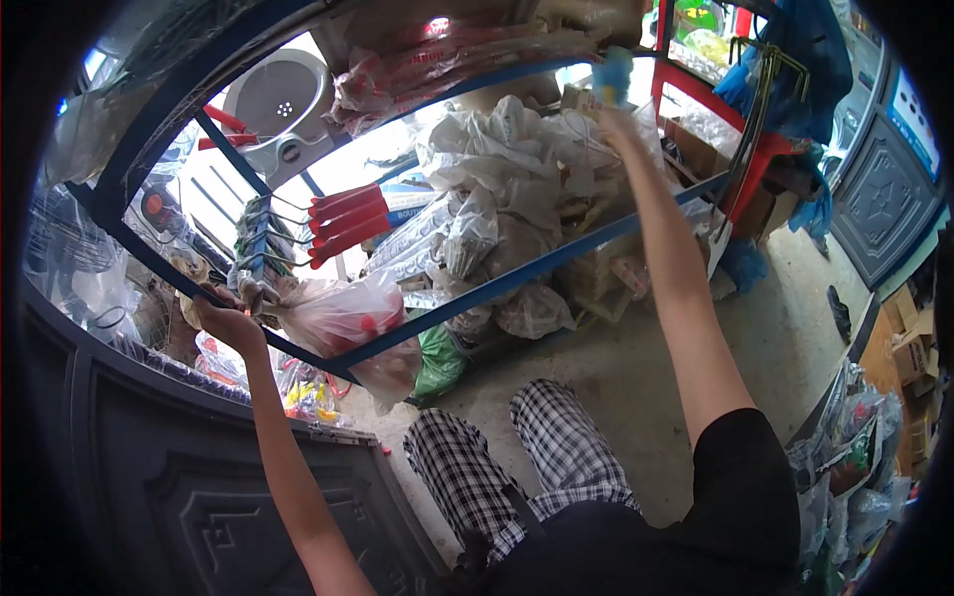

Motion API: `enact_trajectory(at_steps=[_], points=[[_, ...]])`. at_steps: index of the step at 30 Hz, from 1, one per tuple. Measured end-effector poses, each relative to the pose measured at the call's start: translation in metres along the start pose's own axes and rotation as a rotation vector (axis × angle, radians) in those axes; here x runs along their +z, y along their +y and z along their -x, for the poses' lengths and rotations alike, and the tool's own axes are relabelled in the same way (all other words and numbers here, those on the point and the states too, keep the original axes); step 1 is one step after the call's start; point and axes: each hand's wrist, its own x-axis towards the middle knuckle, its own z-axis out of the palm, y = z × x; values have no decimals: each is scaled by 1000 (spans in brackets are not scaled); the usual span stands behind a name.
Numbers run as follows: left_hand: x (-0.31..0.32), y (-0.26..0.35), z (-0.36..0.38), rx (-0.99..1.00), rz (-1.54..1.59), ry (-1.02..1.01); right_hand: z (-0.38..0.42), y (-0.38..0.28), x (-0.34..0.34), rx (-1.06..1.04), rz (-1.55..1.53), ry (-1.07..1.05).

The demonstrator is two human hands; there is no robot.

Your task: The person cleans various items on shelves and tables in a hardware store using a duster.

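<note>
My left hand (231,323) is closed around the blue metal bar (422,323) at the front left of a rack. Close by, a knotted clear plastic bag (348,316) with something red inside hangs over that bar. My right hand (616,123) reaches far over the rack and is smeared by motion. At its fingers is a blurred blue and yellow object (613,76), whose kind I cannot make out. Below and left of that hand lies a heap of white plastic bags (497,149) on the rack.
Red-handled tools (348,221) hang on the rack's left side, near a grey round basin (278,94). A green bag (437,363) sits under the front bar. Dark panelled doors (248,497) stand at left and right. Plastic-wrapped goods (855,447) fill the right edge.
</note>
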Motion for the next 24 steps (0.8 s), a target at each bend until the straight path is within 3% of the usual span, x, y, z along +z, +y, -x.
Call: enact_trajectory(at_steps=[1,2,3,5,7,10,11,13,14,15,17,19,22,23,24], points=[[1,5,0,8,-34,14,53,-50,14,156,208,-45],[4,11,4,20,-58,28,111,-93,21,-253,706,-182],[7,14,7,32,-82,42,111,-76,63,-176,532,-342],[7,9,7,12,-89,68,125,-53,125,-625,917,-561],[6,8,5,-67,29,65,167,-82,133,-526,669,-741],[4,4,0,6,-77,86,175,-119,109,-317,557,-828],[1,-4,-6,-9,-61,89,150,-103,107,-84,398,-848],[7,6,4,-40,-47,111,74,-39,108,-3,360,-581],[10,11,8,-59,-38,123,62,-34,74,80,229,-604],[9,15,6,-53,-13,85,48,-30,48,213,323,-479],[10,13,6,-48,-43,94,5,-1,8,123,548,-66],[11,14,7,-40,-65,110,-44,30,-19,233,572,-82],[2,-2,-1,120,-118,67,-8,-20,8,-61,644,191],[3,1,1,57,-77,77,3,-40,22,-98,637,-2],[4,4,2,-5,-36,89,-9,-24,57,-298,626,5]])
